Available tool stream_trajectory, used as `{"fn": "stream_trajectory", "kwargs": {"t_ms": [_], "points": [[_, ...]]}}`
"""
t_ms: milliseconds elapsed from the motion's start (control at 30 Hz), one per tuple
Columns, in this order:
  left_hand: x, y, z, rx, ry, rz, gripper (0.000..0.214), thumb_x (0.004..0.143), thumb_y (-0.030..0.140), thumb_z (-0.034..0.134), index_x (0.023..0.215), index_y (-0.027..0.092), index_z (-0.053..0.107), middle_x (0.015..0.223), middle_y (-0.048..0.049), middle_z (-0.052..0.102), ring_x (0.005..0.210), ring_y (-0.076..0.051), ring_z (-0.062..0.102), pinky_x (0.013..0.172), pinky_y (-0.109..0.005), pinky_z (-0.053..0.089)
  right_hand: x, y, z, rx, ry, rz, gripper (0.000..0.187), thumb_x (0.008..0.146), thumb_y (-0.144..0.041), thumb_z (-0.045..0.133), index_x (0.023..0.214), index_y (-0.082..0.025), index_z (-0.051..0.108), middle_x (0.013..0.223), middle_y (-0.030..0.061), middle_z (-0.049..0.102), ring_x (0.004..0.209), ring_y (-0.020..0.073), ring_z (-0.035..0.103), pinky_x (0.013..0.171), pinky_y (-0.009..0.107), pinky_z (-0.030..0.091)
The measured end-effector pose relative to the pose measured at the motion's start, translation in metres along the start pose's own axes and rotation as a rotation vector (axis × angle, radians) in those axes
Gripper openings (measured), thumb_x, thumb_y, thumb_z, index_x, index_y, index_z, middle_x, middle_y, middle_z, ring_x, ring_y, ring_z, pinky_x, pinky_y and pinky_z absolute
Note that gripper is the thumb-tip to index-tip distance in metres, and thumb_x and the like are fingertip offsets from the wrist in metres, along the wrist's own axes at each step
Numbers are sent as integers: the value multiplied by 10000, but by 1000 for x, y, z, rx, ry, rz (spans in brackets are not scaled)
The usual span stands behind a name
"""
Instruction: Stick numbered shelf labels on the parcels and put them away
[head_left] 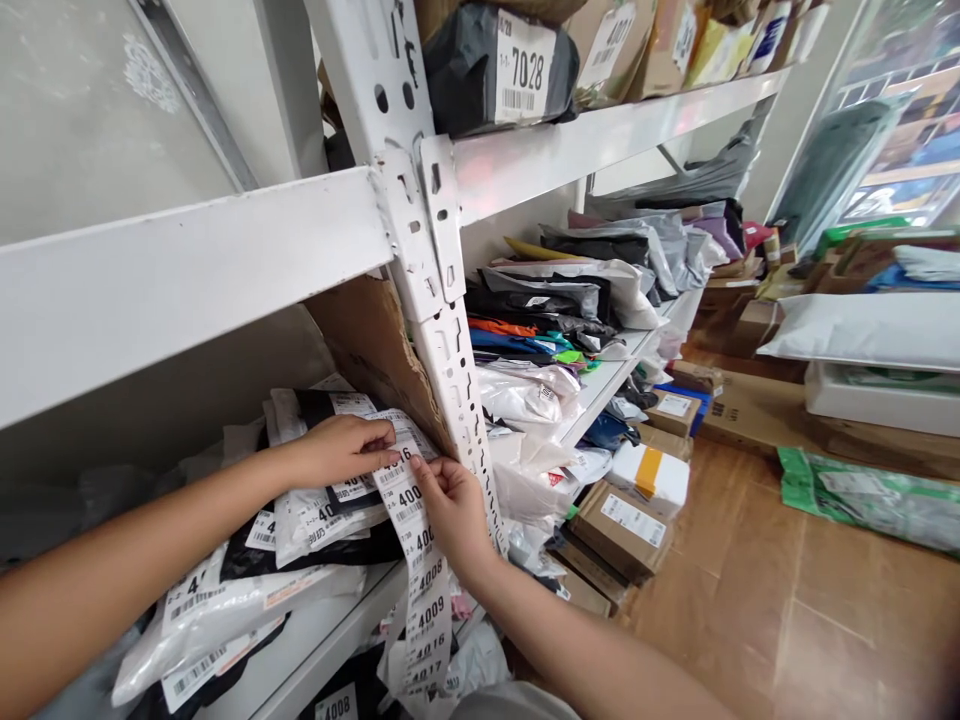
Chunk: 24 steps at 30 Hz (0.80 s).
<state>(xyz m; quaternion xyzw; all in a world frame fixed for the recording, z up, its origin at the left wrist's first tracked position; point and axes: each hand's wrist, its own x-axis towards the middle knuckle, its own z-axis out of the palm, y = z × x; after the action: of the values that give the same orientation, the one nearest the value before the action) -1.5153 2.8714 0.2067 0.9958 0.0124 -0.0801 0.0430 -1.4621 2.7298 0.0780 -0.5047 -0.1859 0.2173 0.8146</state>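
Observation:
A long strip of white number labels (424, 570) hangs down over the front of the lower shelf, printed with numbers such as 4009 and 4016. My left hand (346, 450) pinches the top of the strip with closed fingers, just above a heap of black and white mail bags (300, 520). My right hand (451, 505) grips the strip's right edge a little lower, beside the white perforated shelf post (461, 400). A torn brown cardboard piece (379, 350) leans right behind both hands.
White metal shelving (187, 270) runs to the back right, packed with parcels and bags; a black bag labelled 7028 (495, 65) sits on the upper shelf. Cardboard boxes (622, 520) lie on the tiled floor by the shelf foot. More parcels (870, 400) are stacked at the right.

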Motion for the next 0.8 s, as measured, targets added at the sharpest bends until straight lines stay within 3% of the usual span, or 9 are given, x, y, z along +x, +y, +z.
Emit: {"fn": "stream_trajectory", "kwargs": {"t_ms": [200,367,467,600,800], "points": [[5,10,7,270,64,-24,274,970,427,395,869,203,517,722,-17,617,685,-217,590,606,-290,328,-2,0,-7,4,-98,34,444,689,-594,675,669,-159,587,526,-48,425,496,81,304,471,236,240],[11,18,12,468,42,27,266,1003,319,351,968,178,573,882,-61,654,782,-235,636,627,-313,377,-2,1,-8,-30,-15,4,460,654,-578,705,553,-185,489,500,-65,371,506,74,284,487,237,241],[15,20,15,517,30,30,264,1003,282,358,1020,161,592,1007,-82,633,815,-225,637,638,-311,408,-6,-1,-9,30,-11,63,512,616,-598,730,537,-199,418,498,-72,368,508,69,299,496,231,254],[17,22,18,532,10,11,270,1003,279,362,1056,154,595,1005,-84,624,836,-230,641,662,-308,440,-15,-3,-17,111,-101,189,505,600,-597,761,622,-203,445,510,-76,414,476,67,326,468,220,240],[18,23,19,521,2,-4,284,1004,281,357,1065,144,599,1008,-96,626,837,-241,644,694,-320,464,-25,12,-28,147,-76,199,588,596,-615,771,570,-218,338,474,-104,321,457,44,234,452,211,189]]}}
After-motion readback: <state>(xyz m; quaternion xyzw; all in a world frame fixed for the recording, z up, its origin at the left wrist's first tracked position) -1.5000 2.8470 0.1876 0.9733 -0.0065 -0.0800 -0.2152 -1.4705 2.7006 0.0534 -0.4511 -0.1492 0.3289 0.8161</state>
